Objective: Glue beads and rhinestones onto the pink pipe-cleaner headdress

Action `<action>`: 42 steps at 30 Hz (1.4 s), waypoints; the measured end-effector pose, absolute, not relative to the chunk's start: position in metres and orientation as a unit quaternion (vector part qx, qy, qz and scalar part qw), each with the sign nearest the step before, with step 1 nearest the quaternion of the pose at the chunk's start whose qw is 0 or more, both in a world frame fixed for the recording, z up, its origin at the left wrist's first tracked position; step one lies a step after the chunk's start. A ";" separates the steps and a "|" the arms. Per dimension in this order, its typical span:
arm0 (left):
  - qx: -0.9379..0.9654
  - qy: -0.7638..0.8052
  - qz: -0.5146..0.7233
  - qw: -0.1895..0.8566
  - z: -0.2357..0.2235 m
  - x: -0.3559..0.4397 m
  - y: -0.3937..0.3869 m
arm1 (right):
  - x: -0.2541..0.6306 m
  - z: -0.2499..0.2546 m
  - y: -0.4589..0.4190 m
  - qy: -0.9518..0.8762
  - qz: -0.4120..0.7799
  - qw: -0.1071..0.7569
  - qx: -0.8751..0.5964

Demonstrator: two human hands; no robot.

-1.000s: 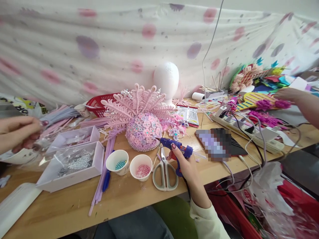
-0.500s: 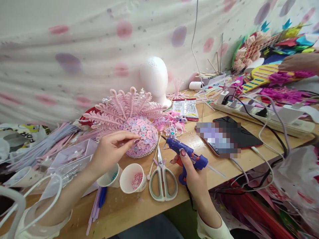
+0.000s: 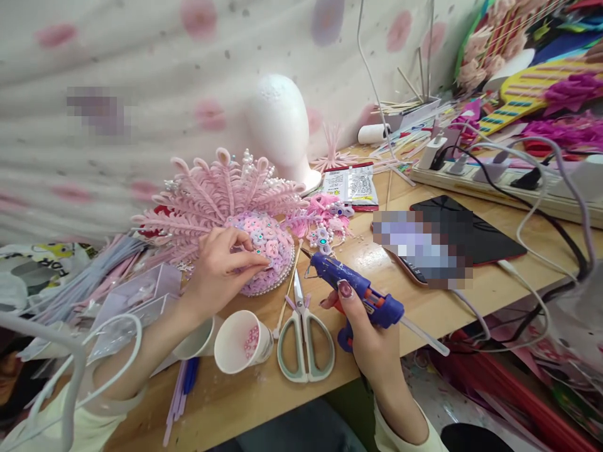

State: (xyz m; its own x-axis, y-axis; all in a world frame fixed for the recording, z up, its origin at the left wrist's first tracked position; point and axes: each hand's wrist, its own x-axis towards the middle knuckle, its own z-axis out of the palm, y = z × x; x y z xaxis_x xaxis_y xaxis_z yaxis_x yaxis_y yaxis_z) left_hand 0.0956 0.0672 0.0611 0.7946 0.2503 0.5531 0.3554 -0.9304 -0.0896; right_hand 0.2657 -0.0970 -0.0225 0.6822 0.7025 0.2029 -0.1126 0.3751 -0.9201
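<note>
My right hand point(image 3: 372, 333) is wrapped round a blue hot glue gun point(image 3: 355, 285), its nozzle pointing left and a clear glue stick point(image 3: 426, 336) protruding behind. With thumb and fingertips pinched, my left hand point(image 3: 223, 260) is at the front of a dome of pink and lilac flowers point(image 3: 271, 232) edged with pearl beads. Anything between those fingertips is too small to make out. Fuzzy pink plumes point(image 3: 211, 185) fan out behind the dome. Scissors point(image 3: 305, 342) with pale green handles lie between my hands, beside a paper cup with pink beads point(image 3: 235, 345).
A white foam head point(image 3: 279, 122) stands behind the plumes. A phone point(image 3: 409, 267) and a black tablet point(image 3: 490, 235) lie right of the glue gun, near a corded power strip point(image 3: 499, 182). Lilac trays point(image 3: 148, 289) and a second cup point(image 3: 195, 339) are by my left forearm.
The view has shifted slightly. My left hand stays pinched at the dome, a little lower on its front and more turned over. The glue gun remains in my right hand.
</note>
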 end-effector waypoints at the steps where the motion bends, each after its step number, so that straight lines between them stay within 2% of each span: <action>1: -0.941 -0.171 -0.272 0.105 0.059 0.096 0.068 | 0.265 -0.022 -0.097 -0.296 0.265 0.776 -0.491; 9: -0.935 -0.207 -0.255 0.132 0.056 0.099 0.071 | 0.263 -0.024 -0.097 -0.284 0.280 0.787 -0.471; 15: -0.934 -0.224 -0.241 0.141 0.056 0.099 0.070 | 0.264 -0.022 -0.100 -0.290 0.285 0.765 -0.499; 22: -0.935 -0.146 -0.246 0.209 0.055 0.096 0.070 | 0.266 -0.025 -0.100 -0.304 0.264 0.755 -0.518; 34: -0.936 -0.167 -0.243 0.194 0.060 0.095 0.063 | 0.266 -0.023 -0.099 -0.291 0.279 0.757 -0.514; 42: -0.937 -0.112 -0.199 0.265 0.053 0.089 0.064 | 0.264 -0.028 -0.102 -0.285 0.276 0.735 -0.550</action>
